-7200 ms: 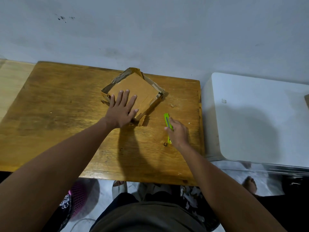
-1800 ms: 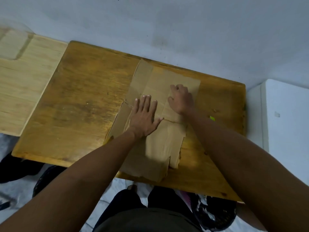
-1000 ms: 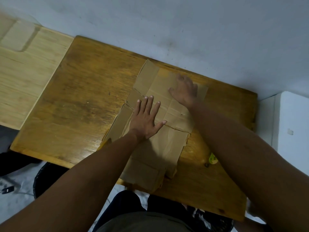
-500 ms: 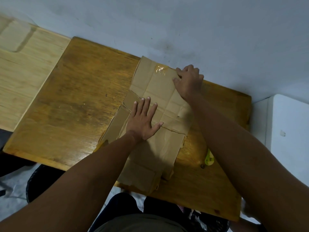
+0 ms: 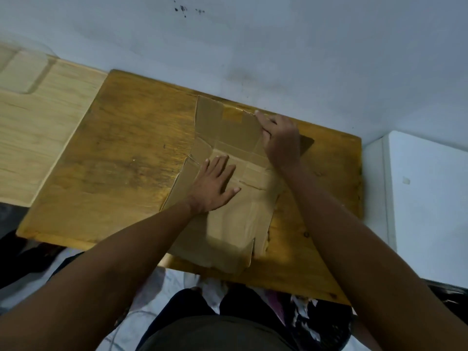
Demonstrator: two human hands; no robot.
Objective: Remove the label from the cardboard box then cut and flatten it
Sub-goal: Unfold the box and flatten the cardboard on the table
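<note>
Cut-open cardboard box [image 5: 229, 216] lies flat on desk [image 5: 121, 160] under left hand [image 5: 212, 186], fingers [image 5: 217, 164] splayed, gripping nothing, likely pinning it, while right hand [image 5: 281, 140] fingers clench its far panel edge, apparently pressing the crease down.

Both my arms are stretched out forward, bare to past the elbow. My left hand [image 5: 215, 184] is flat, palm down, fingers spread a bit. My right hand [image 5: 281, 140] reaches further out, fingers curled, knuckles up.
</note>
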